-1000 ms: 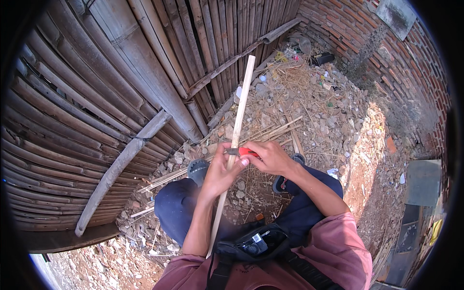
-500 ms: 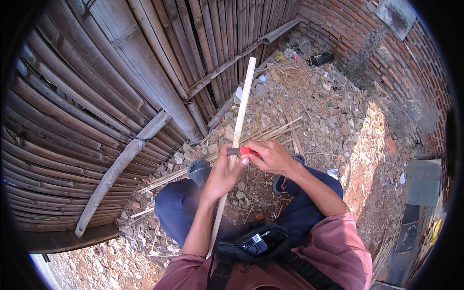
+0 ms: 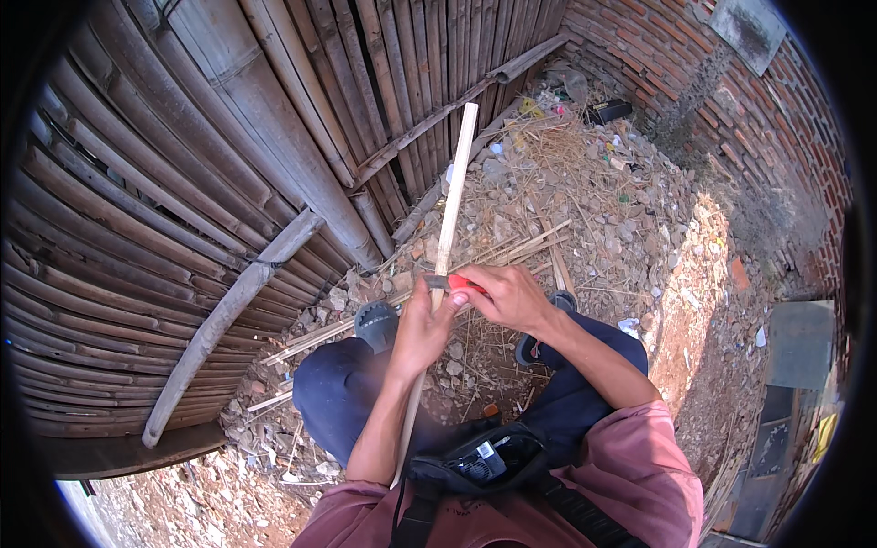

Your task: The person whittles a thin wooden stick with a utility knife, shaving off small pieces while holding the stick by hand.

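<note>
A long pale strip of split wood or bamboo (image 3: 455,192) stands slanted in front of me, its lower end reaching down beside my waist bag. My left hand (image 3: 422,327) is closed around the strip at mid-length. In my right hand (image 3: 513,298) is a red-handled knife (image 3: 466,284), its fingers wrapped round the handle. The short dark blade lies across the strip, touching it just above my left thumb. Both hands are close together, the left thumb near the knife handle.
A bamboo-slat wall (image 3: 247,128) rises on the left, with a curved pole (image 3: 233,315) against it. A brick wall (image 3: 776,146) curves along the right. Rubble (image 3: 603,247) and loose strips (image 3: 530,245) cover the ground. A black waist bag (image 3: 484,461) lies at my lap.
The strip's upper end has shifted slightly left and up. My right hand and the knife have moved a little left and up with it.
</note>
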{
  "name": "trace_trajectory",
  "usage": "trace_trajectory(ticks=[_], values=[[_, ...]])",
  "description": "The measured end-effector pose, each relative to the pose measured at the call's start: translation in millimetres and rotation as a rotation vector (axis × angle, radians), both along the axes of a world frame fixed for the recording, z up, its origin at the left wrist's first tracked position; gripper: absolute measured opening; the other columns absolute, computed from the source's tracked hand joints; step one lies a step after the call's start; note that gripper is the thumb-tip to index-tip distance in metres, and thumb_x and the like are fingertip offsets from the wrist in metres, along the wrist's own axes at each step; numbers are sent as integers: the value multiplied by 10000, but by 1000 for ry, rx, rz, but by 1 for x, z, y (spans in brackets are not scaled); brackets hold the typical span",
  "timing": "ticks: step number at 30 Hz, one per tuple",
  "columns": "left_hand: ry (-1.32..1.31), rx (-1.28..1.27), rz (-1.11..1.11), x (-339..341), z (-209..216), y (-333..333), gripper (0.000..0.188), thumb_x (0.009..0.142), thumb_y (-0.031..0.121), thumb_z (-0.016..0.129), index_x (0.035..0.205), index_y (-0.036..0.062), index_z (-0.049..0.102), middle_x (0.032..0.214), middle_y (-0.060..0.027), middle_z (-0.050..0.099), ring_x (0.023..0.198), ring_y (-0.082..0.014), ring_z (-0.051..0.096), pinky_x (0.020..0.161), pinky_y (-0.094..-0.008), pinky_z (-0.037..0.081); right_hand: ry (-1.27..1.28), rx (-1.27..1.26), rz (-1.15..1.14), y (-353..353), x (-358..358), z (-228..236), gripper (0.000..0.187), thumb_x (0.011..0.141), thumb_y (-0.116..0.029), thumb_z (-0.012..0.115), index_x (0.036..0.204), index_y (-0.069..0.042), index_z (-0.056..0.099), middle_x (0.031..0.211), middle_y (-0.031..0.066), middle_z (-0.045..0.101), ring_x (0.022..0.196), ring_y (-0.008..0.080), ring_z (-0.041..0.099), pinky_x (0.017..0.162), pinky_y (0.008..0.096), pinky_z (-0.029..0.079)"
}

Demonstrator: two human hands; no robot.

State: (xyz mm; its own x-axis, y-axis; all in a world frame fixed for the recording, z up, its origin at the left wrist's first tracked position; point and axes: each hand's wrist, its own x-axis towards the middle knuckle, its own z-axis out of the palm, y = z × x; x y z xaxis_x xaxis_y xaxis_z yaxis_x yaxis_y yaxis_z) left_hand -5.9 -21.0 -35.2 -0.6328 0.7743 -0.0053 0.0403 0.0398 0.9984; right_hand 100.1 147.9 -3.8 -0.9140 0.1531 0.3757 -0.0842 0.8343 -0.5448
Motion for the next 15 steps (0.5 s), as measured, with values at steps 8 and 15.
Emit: trace_trajectory(ticks=[8, 15], values=[[8, 35, 20, 0, -3, 1, 324, 1051, 195, 718, 1287, -1, 615, 1114, -137, 761, 1025, -158, 671, 956, -359, 527, -29, 70, -72, -8, 1, 2, 224, 936, -173, 746, 1136, -75, 723, 909, 124, 773, 718, 328, 748, 606, 417, 582], [-17, 0, 6, -1, 5, 0, 277, 1067, 166, 692, 1274, -5, 624, 1096, -107, 759, 1023, -122, 644, 959, -331, 514, -12, 98, -104, -12, 1, 0, 274, 942, -177, 748, 1186, -58, 713, 963, 145, 777, 740, 346, 754, 604, 427, 588]])
